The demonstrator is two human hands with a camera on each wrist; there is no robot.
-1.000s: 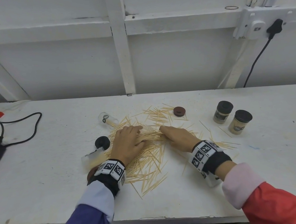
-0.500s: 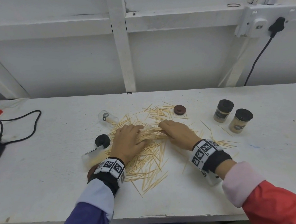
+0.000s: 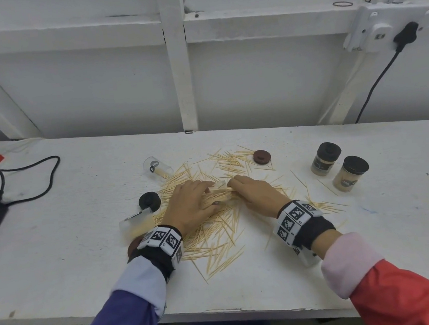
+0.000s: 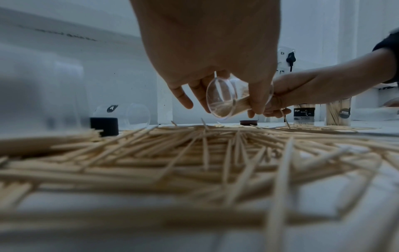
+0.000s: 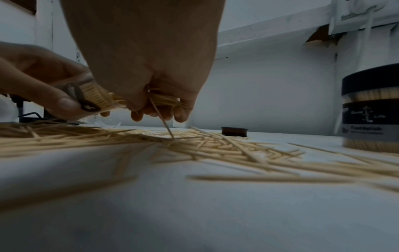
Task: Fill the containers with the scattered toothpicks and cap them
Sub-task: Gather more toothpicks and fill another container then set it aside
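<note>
Loose toothpicks lie in a wide pile at the middle of the white table. My left hand grips a clear container on its side just above the pile, its mouth toward the right. My right hand grips a bundle of toothpicks whose ends sit in that mouth. One toothpick hangs down from the bundle to the pile. The container's label shows below my left thumb.
Two more clear containers lie on their sides, one far left of the pile, one by my left wrist. A black cap and a brown cap are loose. Two capped full containers stand right. A black cable lies far left.
Both hands have shifted slightly away from me over the pile. The clear container now shows between their fingertips, lifted off the toothpicks.
</note>
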